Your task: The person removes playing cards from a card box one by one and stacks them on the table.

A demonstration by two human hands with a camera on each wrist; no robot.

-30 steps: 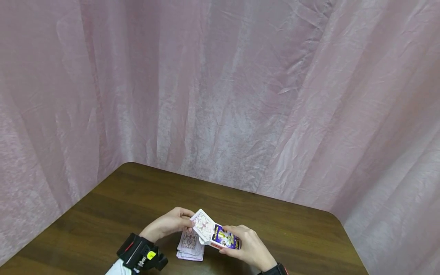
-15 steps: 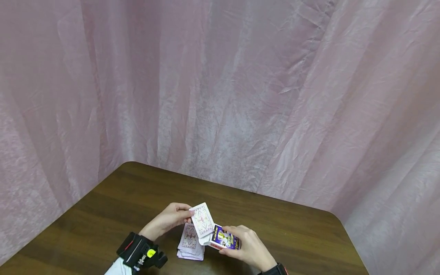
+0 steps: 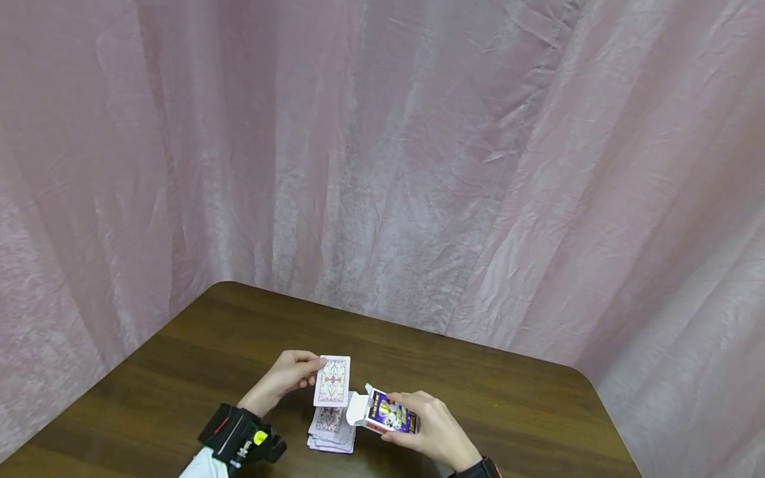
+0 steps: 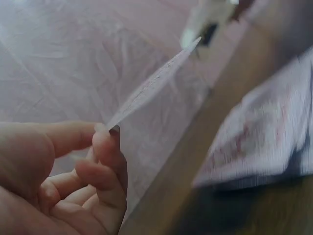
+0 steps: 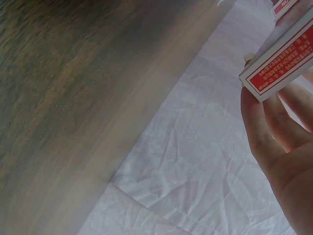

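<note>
Between thumb and fingers, my left hand point(image 3: 283, 380) pinches a patterned playing card point(image 3: 332, 381) by its upper left corner. In the left wrist view that card point(image 4: 155, 84) shows nearly edge-on. Below it on the table lies a loose stack of playing cards point(image 3: 329, 431), backs up, its far end partly covered by the raised card. My right hand point(image 3: 436, 430) grips a purple and white card box point(image 3: 390, 411) with its flap open toward the stack. A red-panelled side of the box point(image 5: 281, 63) appears in the right wrist view. The inside of the box is hidden.
The brown wooden table point(image 3: 251, 325) has rounded far corners. Pink curtains point(image 3: 382, 166) hang behind and beside it. Each wrist wears a black strap, the left one carrying a bulky camera mount point(image 3: 242, 435).
My left hand has drawn the card out of the box and moved it left, turning it upright above the stack. The right hand and the box have stayed in place.
</note>
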